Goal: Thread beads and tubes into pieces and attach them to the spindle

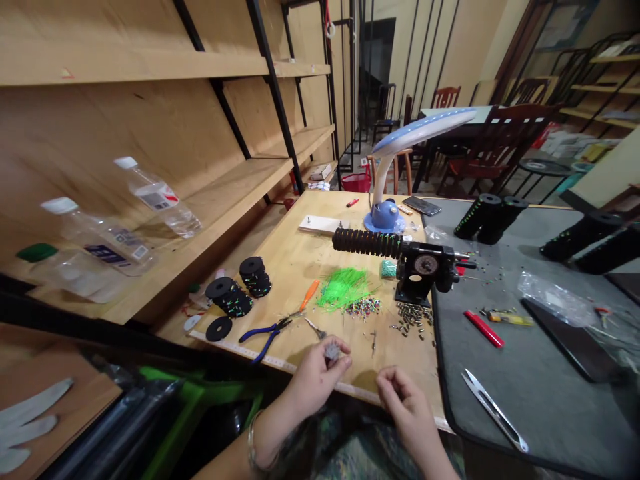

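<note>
The left hand (pixel 313 380) pinches a small grey bundle (pixel 332 351) in its fingers, just above the near edge of the wooden counter (pixel 295 257). The right hand (pixel 403 397) hovers beside it, fingers curled together; whether they hold anything I cannot tell. Blue pliers (pixel 265 331), green strands (pixel 345 288) and a black winding machine (pixel 417 267) lie beyond. Wooden shelves (pixel 150 67) line the left wall; chairs (pixel 500 143) stand behind.
</note>
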A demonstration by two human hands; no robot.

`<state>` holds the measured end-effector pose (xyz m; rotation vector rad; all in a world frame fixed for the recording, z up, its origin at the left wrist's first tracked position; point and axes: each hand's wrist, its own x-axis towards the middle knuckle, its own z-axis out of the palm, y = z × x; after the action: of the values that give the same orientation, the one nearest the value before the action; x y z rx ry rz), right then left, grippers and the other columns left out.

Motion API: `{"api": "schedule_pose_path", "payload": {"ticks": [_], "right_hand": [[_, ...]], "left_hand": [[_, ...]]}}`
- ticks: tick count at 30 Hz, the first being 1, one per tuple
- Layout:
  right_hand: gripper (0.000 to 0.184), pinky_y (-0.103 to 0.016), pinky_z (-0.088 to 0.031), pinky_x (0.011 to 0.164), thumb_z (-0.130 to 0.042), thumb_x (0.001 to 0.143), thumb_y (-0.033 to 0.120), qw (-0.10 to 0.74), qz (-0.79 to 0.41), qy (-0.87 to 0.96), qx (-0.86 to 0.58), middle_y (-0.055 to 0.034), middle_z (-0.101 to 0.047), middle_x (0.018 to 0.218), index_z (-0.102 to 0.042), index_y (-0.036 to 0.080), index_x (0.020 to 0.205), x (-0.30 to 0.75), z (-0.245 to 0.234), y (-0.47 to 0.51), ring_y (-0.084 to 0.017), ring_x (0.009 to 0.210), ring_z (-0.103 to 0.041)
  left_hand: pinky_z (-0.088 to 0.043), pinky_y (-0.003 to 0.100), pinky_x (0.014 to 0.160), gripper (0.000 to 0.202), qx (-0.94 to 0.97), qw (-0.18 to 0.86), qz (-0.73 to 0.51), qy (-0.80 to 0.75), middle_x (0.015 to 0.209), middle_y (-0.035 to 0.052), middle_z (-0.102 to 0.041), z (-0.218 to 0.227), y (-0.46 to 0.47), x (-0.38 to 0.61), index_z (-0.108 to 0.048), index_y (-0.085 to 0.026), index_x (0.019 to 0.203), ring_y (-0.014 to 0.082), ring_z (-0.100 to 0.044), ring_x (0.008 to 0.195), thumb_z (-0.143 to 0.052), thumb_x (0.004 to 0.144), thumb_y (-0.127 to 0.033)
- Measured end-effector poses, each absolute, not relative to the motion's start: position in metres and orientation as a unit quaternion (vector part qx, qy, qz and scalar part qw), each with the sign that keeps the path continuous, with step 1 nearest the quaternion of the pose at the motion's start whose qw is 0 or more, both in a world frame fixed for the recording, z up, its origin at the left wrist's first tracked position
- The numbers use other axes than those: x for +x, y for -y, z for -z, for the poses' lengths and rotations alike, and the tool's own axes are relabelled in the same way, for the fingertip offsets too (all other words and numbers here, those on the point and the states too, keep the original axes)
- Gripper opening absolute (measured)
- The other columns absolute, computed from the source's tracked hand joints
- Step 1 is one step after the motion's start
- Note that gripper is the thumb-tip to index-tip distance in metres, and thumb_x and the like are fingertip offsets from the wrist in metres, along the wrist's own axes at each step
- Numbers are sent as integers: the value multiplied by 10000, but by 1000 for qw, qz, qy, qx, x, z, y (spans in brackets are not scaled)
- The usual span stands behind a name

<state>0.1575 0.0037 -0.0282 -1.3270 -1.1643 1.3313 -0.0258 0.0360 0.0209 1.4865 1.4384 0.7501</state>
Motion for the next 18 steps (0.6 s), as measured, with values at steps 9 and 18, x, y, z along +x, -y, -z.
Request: {"api": "schedule_pose_path", "payload": {"ticks": [9,18], "right_hand": [[406,-160,-413,439,-892,517,422,548,-682,108,-472,-58,-751,945,-631,183,715,162,17,-6,-188,790,-680],[309,-207,-500,557,-885,567,331,581,-712,43,-393,-28,-755,902,-677,197,753,160,24,-5,-163,752,-680]], "left_hand": [[-463,383,840,245,759,174,-204,-593,957,84,-634,1,-60,-12,-597,-190,931,245,-562,960,-437,815,-46],[-521,276,615,245,523,620,-377,-446,975,68,-633,-11,-22,39,-515,-185,1005,129,-600,652,-572,771,-146]]}}
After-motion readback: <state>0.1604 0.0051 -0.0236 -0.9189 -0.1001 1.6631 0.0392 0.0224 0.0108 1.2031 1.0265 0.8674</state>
